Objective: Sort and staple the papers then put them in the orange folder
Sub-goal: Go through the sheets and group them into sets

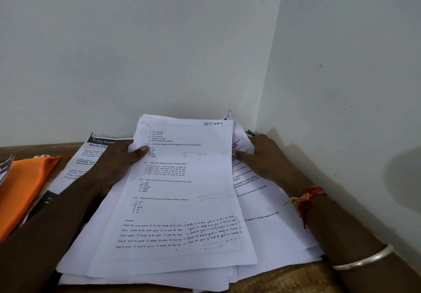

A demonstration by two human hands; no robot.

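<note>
Your left hand (120, 162) pinches the top sheet (182, 190), your right hand (266, 158) lies flat beside it; match its section heading (213, 123) (top corner) before stapling.

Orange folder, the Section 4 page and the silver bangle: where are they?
orange folder (25, 185): head view, on its flat cover.
Section 4 page (182, 201): head view, middle of the printed sheet.
silver bangle (364, 258): head view, middle of the shiny band.
</note>
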